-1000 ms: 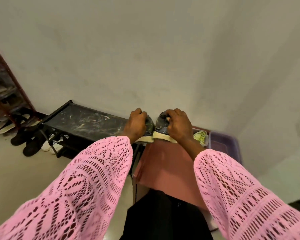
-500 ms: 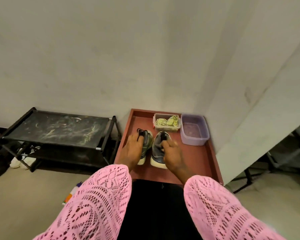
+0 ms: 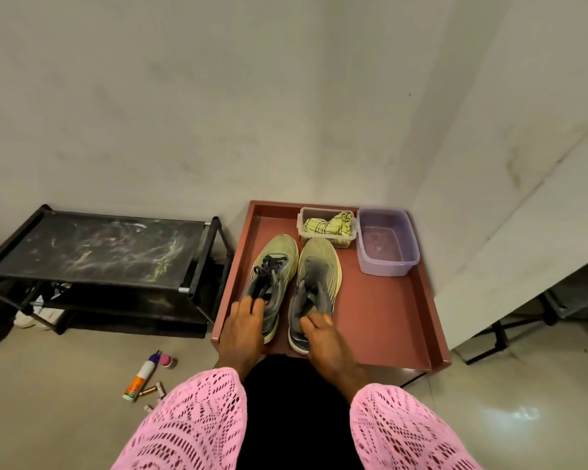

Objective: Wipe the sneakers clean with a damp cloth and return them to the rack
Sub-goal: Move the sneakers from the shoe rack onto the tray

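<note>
Sneakers (image 3: 296,283) on red tray (image 3: 387,310), hands gripping heels, left (image 3: 243,329), right (image 3: 326,344); no legible writing

- My red tray (image 3: 381,320) sits on the floor (image 3: 65,385) against the wall, and carries two sneakers (image 3: 296,283) side by side, toes to the wall
- At its far edge stand a clear tub (image 3: 326,240) with a yellow checked cloth (image 3: 326,223), and a purple tub (image 3: 387,262) just beside it
- The black rack (image 3: 92,249) stands beside the tray
- A glue tube (image 3: 140,379) and small batteries (image 3: 151,390) lie on the floor
</note>
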